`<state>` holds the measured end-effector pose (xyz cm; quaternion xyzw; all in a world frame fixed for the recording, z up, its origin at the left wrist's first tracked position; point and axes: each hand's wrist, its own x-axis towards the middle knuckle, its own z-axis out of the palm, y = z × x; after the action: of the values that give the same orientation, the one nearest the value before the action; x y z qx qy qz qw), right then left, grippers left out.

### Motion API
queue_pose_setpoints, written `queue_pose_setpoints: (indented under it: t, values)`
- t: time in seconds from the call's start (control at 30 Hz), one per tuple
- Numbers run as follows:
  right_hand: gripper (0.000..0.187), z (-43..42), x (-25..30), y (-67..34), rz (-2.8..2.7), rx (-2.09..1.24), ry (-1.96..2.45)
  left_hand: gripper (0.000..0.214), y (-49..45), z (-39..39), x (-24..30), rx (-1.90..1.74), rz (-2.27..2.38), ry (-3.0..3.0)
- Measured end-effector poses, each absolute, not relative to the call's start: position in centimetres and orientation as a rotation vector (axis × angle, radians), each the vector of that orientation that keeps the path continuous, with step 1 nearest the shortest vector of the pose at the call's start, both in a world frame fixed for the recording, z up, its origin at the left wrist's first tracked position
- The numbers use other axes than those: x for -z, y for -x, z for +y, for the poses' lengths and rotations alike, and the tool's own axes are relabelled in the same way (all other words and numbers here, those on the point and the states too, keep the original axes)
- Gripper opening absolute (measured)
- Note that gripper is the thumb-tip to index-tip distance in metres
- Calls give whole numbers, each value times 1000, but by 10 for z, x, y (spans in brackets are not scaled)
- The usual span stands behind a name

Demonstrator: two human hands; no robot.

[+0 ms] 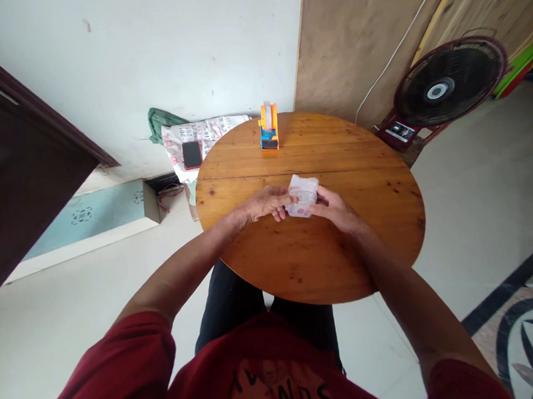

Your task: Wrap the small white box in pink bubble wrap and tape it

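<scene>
A small whitish, translucent plastic-wrapped packet [303, 191] with a pinkish mark near its lower edge is held over the middle of the round wooden table [294, 265]. My left hand [267, 204] grips the packet's left side, its thumb lying across the front. On the opposite side, my right hand [336, 209] has its fingers behind the packet and its thumb at the lower right corner. What is inside the wrapping I cannot make out. Beyond the hands, an orange and blue tape dispenser [269, 127] with a roll of tape stands near the table's far edge.
Left of the table, a black phone [191, 155] lies on a printed white sack [215, 128], with a green bag [161, 123] behind. A dark red fan [447, 90] stands at the right. A white wall rises close behind the table.
</scene>
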<state>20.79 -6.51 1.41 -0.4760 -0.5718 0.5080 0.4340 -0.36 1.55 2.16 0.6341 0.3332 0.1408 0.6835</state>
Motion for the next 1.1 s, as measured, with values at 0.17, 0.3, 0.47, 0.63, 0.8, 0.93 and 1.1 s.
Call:
queue_pose_setpoints:
  t: [0.17, 0.3, 0.47, 0.63, 0.8, 0.93, 1.1]
  values:
    - [48, -60, -3, -204, -1260, -1199, 1258, 50, -2, 26, -21, -324, 856, -1516]
    - [46, -58, -1, -205, -1219, -1193, 1270, 43, -8, 32, -19, -440, 763, -1508]
    - [46, -61, -4, -206, -1206, -1171, 1304, 44, -20, 28, -6, -547, 657, -1101]
    - [47, -59, -5, -204, -1323, -1092, 1418, 37, -25, 22, 3, -653, 649, -980]
    - [75, -59, 3, -202, -1280, -954, 1369, 39, -26, 20, 5, -673, 663, -965]
    - [67, -67, 5, -197, -1386, -498, 1516, 41, -26, 19, 3, -701, 651, -932]
    - [40, -73, -2, -191, -1627, -173, 1527, 33, -26, 16, -1, -751, 666, -931]
